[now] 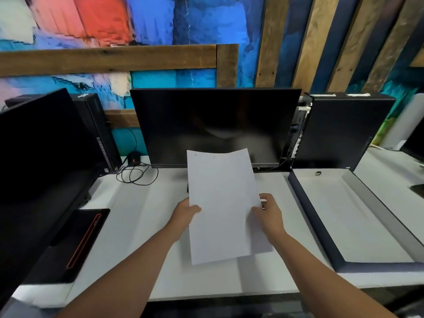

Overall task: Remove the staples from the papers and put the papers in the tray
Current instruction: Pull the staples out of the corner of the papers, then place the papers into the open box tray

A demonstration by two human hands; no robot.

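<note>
We find the papers (pixel 222 203) held up over the middle of the desk (pixel 137 226), in front of the monitor (pixel 215 127) and well apart from the tray (pixel 308 216).

The left hand (pixel 185 213) grips the left edge with its thumb on the front face; its fingers are hidden behind the sheet. The right hand (pixel 269 214) grips the right edge, thumb on the front and fingers curled round the back. A small item shows at those fingers, too small to identify.

A second sheet juts out at the lower right behind the front one; we cannot count more. Two dark specks sit near the top edge. We cannot tell whether they are staples or holes.

The tray lies on the right side of the desk, its far right side cut off by the frame. Its inside is pale, and we cannot tell paper from bare floor. A small ring (pixel 318 173) lies near its far corner.

A computer case (pixel 344 129) stands behind the tray. A second monitor (pixel 39 145), cut off at the left, hides part of the desk. A mouse (pixel 134 157) and its coiled cable lie between the monitors, somewhat blurred.
</note>
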